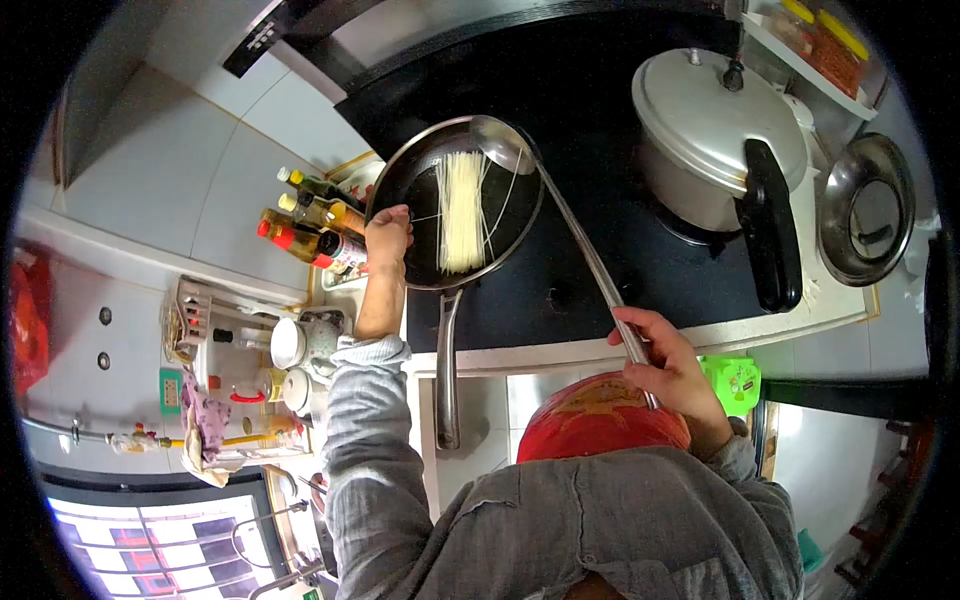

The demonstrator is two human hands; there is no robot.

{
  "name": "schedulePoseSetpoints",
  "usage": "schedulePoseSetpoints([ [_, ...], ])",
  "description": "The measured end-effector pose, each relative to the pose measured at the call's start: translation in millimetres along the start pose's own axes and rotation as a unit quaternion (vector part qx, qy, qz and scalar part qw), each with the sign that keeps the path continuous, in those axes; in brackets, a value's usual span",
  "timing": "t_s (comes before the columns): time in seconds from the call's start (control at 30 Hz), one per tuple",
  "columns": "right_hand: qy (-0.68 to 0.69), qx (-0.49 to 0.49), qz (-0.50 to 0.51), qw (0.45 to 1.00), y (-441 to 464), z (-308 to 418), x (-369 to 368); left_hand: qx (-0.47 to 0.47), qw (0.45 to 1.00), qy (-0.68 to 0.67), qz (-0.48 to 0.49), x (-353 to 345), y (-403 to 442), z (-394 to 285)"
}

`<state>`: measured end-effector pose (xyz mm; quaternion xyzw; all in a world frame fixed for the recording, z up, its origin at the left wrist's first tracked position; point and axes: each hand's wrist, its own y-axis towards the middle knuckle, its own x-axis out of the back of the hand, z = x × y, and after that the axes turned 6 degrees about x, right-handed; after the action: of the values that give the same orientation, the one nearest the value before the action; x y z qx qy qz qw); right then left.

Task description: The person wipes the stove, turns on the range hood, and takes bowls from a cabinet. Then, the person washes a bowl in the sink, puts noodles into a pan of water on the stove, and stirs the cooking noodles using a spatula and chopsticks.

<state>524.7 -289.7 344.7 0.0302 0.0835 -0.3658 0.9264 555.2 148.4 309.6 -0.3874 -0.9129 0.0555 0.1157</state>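
Note:
A bundle of pale dry noodles [461, 212] lies in the dark frying pan [408, 182], with a few loose strands beside it. At the pan's left rim, my left hand [388, 235] has its fingers pinched on a thin noodle strand that reaches toward the bundle. The handle of a metal ladle [590, 258] is held in my right hand [662, 362], to the right of the pan. The ladle's bowl rests over the upper right part of the pan, near the noodles' top end. The pan's handle points down toward my body.
A pressure cooker [705, 140] with a black handle stands on the black stove [570, 300] at the right. Sauce bottles [325, 215] stand left of the pan. A metal bowl [840, 215] is at the far right, below a shelf with jars.

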Motion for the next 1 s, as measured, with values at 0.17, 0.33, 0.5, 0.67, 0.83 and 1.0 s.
schedulePoseSetpoints([
  [0.17, -0.124, 0.087, 0.005, 0.988, 15, -13, -9, -0.062, 0.989, -0.104, -0.086, 12, -47, -24],
  [0.33, -0.277, 0.177, -0.004, 0.944, 41, -5, -16, -0.098, 0.977, -0.151, -0.112, 45, -86, -22],
  [0.5, -0.282, 0.231, -0.004, 0.931, 58, -11, -26, -0.106, 0.956, -0.205, -0.181, 76, -150, -17],
  [0.67, -0.228, 0.140, 0.013, 0.963, 57, -17, -38, -0.057, 0.932, -0.220, -0.284, 146, -219, 36],
  [0.83, -0.219, 0.094, 0.011, 0.971, 60, -43, -49, -0.011, 0.875, -0.262, -0.408, 227, -298, 88],
  [1.0, -0.248, 0.111, 0.006, 0.962, 72, -50, -71, 0.037, 0.868, -0.222, -0.442, 278, -344, 131],
])
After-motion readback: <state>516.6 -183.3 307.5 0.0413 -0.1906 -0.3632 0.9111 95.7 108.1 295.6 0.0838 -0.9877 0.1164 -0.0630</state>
